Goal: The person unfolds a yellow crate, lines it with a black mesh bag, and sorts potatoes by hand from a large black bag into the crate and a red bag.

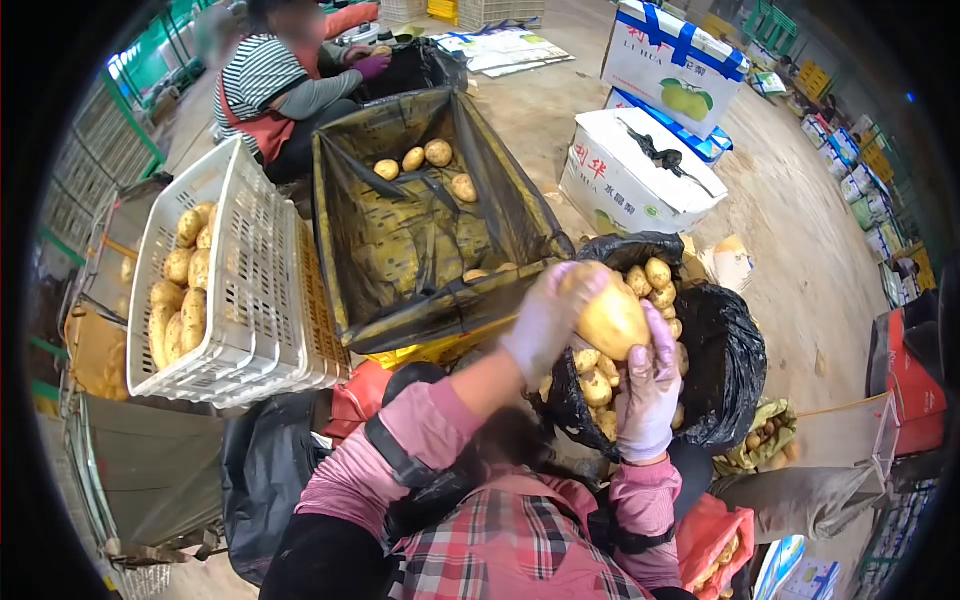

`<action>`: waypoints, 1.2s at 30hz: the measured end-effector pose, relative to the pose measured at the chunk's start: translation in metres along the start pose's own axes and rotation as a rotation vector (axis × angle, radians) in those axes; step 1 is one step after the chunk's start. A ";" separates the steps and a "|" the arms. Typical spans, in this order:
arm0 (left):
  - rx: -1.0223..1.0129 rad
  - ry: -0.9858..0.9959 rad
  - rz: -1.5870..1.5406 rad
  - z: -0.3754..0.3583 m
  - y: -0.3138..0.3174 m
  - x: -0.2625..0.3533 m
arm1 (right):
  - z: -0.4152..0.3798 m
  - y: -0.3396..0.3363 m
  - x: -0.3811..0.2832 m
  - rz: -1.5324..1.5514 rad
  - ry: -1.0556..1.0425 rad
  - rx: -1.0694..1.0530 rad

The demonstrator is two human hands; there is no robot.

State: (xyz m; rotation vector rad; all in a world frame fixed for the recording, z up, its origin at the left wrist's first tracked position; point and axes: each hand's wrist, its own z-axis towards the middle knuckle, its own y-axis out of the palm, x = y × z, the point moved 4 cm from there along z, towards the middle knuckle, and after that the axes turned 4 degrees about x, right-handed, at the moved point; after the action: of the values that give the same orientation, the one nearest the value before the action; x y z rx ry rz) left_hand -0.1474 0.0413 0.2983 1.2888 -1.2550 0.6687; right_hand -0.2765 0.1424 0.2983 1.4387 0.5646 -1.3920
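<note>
A large yellow potato point(613, 318) is held up between my two gloved hands, above a black-lined container of smaller potatoes point(597, 388). My left hand point(548, 318), slightly blurred, has its fingers on the potato's upper left side. Against the potato's lower right side rests my right hand point(650, 385), fingers pointing up and thumb toward it. Beside them stands a large crate lined with dark plastic point(440, 240), with several potatoes inside. To the right of the smaller potatoes is an open black bag point(725, 365).
White basket point(260, 270) with potatoes at left. White fruit cartons point(640, 175) stand beyond the containers. A person in a striped top point(262, 80) sits at the upper left, a gloved hand near a black bag. A red bag point(715, 545) with potatoes lies at lower right.
</note>
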 end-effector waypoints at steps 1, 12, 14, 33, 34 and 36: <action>-0.050 -0.123 -0.090 0.001 -0.008 0.015 | -0.002 0.007 -0.003 0.016 0.020 -0.018; 0.196 -0.361 0.728 0.158 -0.182 0.022 | -0.020 -0.131 0.002 -0.340 0.167 0.254; 0.139 -0.402 0.858 0.198 -0.198 -0.018 | -0.028 -0.146 0.005 -0.443 0.188 0.301; -0.600 -0.149 1.525 0.211 -0.159 -0.086 | 0.141 -0.126 0.189 -1.253 0.492 -0.433; -0.607 -0.319 1.497 0.205 -0.166 -0.089 | 0.138 -0.118 0.211 -1.220 0.454 -0.461; -0.594 -0.607 1.373 0.199 -0.178 -0.098 | 0.134 -0.096 0.231 -1.353 0.569 -0.656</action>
State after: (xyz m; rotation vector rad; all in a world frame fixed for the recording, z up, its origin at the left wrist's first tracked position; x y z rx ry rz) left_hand -0.0703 -0.1605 0.1140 -0.0658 -2.5962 0.7136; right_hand -0.3677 -0.0088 0.0764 0.7919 2.4071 -1.4239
